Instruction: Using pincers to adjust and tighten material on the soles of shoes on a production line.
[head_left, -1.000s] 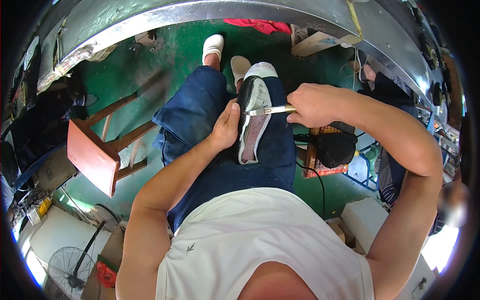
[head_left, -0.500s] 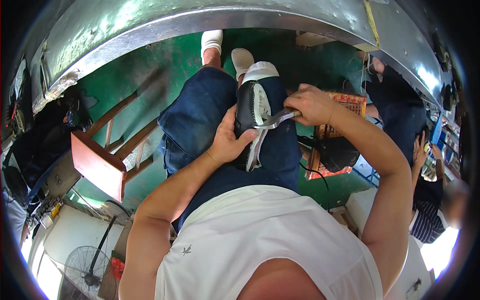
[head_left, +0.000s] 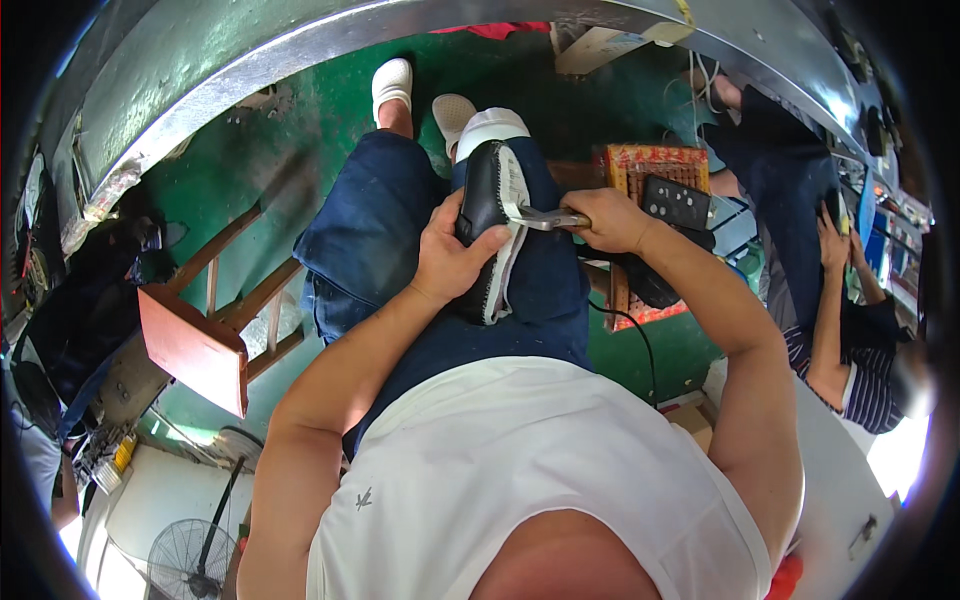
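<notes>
A black shoe (head_left: 483,200) lies along my right thigh, turned on its side so that its pale underside and stitched-looking rim face right. My left hand (head_left: 452,255) grips it from the left, thumb across the lower part and fingers behind. In my right hand (head_left: 606,218) are metal pincers (head_left: 546,218), held almost level. Their jaws meet the shoe's rim near its middle; whether they have hold of any material is too small to tell. A white cloth (head_left: 495,126) sits under the shoe's upper end, over my knee.
A metal worktop (head_left: 330,45) curves across the far side. A wooden stool (head_left: 195,340) lies tipped on the green floor at left. A woven-top stool (head_left: 640,160) at right bears a dark, pale-dotted object (head_left: 677,202). Another person (head_left: 850,340) works farther right; a fan (head_left: 190,558) stands lower left.
The whole view has shifted. The pincers have swung from a slant to nearly level, and their jaws sit slightly farther up the shoe's rim. My left hand keeps its grip.
</notes>
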